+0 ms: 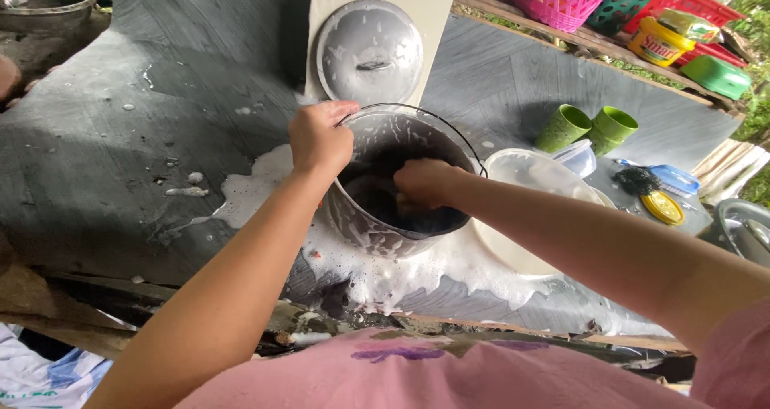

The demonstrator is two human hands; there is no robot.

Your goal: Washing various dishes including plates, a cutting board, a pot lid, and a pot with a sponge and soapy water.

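The soapy pot (401, 188) sits tipped on the wet desk (120, 160) just below the round lid (370, 52), the left hand (319, 136) gripping its far rim and the right hand (425, 183) curled shut deep inside it.

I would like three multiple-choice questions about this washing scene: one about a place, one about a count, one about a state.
1. Where does the pot lid lie?
A. on the pot
B. on the counter beyond the pot
C. in the pink basket

2. How many green cups lie on their sides?
A. one
B. two
C. four

3. What is the right hand doing?
A. reaching inside the pot
B. holding the lid
C. resting on the counter

Answers:
1 B, the lid lies flat behind the pot.
2 B, two cups lie together.
3 A, it is inside the sooty pot while the left hand has its grip on the rim.
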